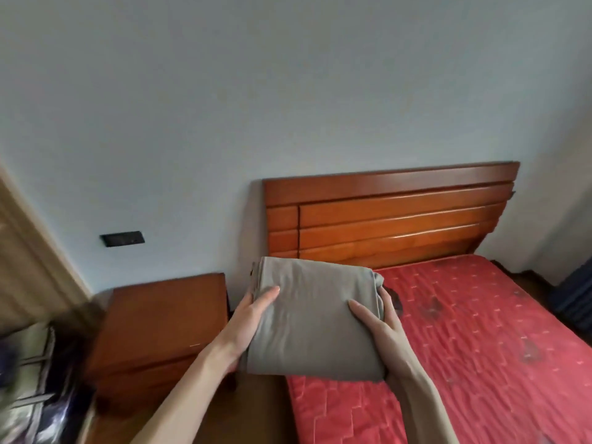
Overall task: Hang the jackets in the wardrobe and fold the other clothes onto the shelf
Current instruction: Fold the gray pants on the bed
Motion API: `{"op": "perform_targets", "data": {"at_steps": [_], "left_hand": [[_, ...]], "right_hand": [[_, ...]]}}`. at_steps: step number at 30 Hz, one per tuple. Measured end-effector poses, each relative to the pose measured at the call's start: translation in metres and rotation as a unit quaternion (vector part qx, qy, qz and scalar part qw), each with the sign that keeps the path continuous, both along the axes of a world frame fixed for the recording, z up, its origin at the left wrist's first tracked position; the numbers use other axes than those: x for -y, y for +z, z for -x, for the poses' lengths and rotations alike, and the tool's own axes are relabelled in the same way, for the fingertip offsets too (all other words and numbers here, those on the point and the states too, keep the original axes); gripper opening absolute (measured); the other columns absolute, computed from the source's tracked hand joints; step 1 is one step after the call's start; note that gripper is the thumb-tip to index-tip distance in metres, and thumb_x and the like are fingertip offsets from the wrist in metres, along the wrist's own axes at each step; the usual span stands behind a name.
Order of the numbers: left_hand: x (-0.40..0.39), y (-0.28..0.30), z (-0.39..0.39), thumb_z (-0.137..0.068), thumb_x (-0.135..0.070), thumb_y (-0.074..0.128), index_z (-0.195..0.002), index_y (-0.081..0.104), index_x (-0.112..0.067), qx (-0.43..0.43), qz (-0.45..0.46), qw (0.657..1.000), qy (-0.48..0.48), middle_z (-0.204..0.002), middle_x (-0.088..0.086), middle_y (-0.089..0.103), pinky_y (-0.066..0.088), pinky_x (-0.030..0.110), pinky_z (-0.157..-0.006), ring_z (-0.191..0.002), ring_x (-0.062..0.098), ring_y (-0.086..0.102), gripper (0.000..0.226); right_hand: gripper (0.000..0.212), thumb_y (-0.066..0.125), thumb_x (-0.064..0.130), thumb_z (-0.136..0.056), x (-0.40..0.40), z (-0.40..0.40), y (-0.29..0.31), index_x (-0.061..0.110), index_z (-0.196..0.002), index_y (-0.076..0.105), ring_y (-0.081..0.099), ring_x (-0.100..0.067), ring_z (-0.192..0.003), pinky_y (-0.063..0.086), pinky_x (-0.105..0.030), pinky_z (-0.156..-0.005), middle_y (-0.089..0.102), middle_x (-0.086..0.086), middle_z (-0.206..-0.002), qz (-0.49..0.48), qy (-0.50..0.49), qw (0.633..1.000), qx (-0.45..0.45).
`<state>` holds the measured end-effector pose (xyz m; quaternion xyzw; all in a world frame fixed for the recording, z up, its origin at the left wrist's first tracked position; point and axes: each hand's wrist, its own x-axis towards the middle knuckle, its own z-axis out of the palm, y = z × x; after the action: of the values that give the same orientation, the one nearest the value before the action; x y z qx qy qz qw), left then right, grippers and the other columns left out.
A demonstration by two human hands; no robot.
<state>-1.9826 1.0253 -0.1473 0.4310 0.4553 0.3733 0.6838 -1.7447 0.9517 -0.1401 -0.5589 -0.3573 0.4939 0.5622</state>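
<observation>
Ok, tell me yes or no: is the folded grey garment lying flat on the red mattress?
No: the folded grey garment is held up between the left hand and the right hand, over the red mattress edge.

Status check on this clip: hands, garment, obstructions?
Left hand and right hand grip the folded grey garment from both sides. Held above red mattress edge, beside nightstand. Wardrobe not in view; nothing blocking.

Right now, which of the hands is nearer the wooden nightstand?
Left. The left hand grips the folded grey garment on the side facing the nightstand; the right hand grips its far side, over the red mattress.
</observation>
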Motion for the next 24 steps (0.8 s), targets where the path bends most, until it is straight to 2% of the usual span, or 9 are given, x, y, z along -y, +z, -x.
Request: {"op": "perform_targets", "data": {"at_steps": [3,5,8,11,13,16,20,24], "left_hand": [[-0.027,0.009,0.059,-0.104,-0.037,0.058,-0.14,0.06,-0.024,-0.004,-0.03,0.999,0.029,-0.123,0.003,0.076,0.058,0.04,-0.093,-0.113,0.024,0.074,0.038],[-0.04,0.013,0.092,-0.104,-0.037,0.059,-0.138,0.06,-0.025,-0.008,-0.033,0.998,0.054,-0.121,0.001,0.077,0.059,0.034,-0.083,-0.109,0.022,0.075,0.037],[-0.052,0.014,0.134,-0.101,-0.039,0.062,-0.14,0.059,-0.026,-0.001,-0.026,0.995,0.095,-0.119,0.0,0.078,0.059,0.032,-0.082,-0.107,0.02,0.076,0.041],[-0.064,0.01,0.171,-0.1,-0.038,0.065,-0.14,0.059,-0.028,-0.005,-0.024,0.988,0.152,-0.114,-0.006,0.079,0.059,0.02,-0.068,-0.101,0.012,0.076,0.042],[-0.073,0.006,0.195,-0.098,-0.04,0.067,-0.141,0.057,-0.03,-0.007,-0.022,0.98,0.196,-0.116,-0.006,0.078,0.059,0.021,-0.07,-0.102,0.012,0.076,0.045],[-0.092,-0.001,0.231,-0.093,-0.045,0.071,-0.138,0.056,-0.037,-0.006,-0.013,0.965,0.263,-0.118,-0.004,0.076,0.058,0.031,-0.08,-0.102,0.014,0.076,0.048],[-0.123,-0.006,0.274,-0.088,-0.048,0.075,-0.136,0.061,-0.032,-0.005,0.003,0.943,0.333,-0.115,0.0,0.078,0.059,0.04,-0.085,-0.103,0.02,0.076,0.053],[-0.148,0.0,0.308,-0.089,-0.042,0.076,-0.135,0.063,-0.028,-0.006,0.004,0.916,0.4,-0.111,-0.002,0.079,0.059,0.035,-0.081,-0.1,0.017,0.077,0.05]], "right_hand": [[0.046,0.074,0.025,-0.094,-0.047,0.055,0.002,0.043,-0.133,0.056,0.075,-0.018,-0.107,0.06,-0.033,-0.083,0.076,0.007,-0.118,-0.014,0.043,0.999,-0.005],[0.049,0.075,0.027,-0.092,-0.072,0.086,0.002,0.043,-0.134,0.056,0.075,-0.02,-0.107,0.061,-0.04,-0.088,0.075,0.004,-0.119,-0.017,0.066,0.998,-0.008],[0.052,0.077,0.03,-0.091,-0.107,0.125,0.005,0.046,-0.135,0.054,0.075,-0.023,-0.106,0.061,-0.048,-0.093,0.074,0.002,-0.12,-0.015,0.108,0.994,0.002],[0.057,0.078,0.031,-0.09,-0.143,0.161,0.009,0.047,-0.137,0.051,0.076,-0.019,-0.101,0.063,-0.04,-0.083,0.073,0.003,-0.12,-0.022,0.152,0.988,0.014],[0.067,0.08,0.034,-0.087,-0.171,0.186,0.009,0.047,-0.143,0.046,0.076,-0.017,-0.103,0.062,-0.042,-0.09,0.071,0.006,-0.125,-0.022,0.183,0.983,0.021],[0.079,0.084,0.039,-0.082,-0.215,0.226,0.005,0.046,-0.149,0.042,0.073,-0.01,-0.108,0.058,-0.044,-0.101,0.066,0.01,-0.132,-0.025,0.225,0.974,0.027],[0.065,0.083,0.032,-0.086,-0.278,0.278,0.001,0.041,-0.141,0.048,0.074,-0.007,-0.101,0.061,-0.036,-0.091,0.068,0.007,-0.127,-0.018,0.278,0.96,0.031],[0.081,0.092,0.044,-0.071,-0.336,0.325,-0.007,0.039,-0.141,0.05,0.075,-0.023,-0.109,0.058,-0.054,-0.099,0.072,0.0,-0.128,0.017,0.335,0.942,0.013]]}}
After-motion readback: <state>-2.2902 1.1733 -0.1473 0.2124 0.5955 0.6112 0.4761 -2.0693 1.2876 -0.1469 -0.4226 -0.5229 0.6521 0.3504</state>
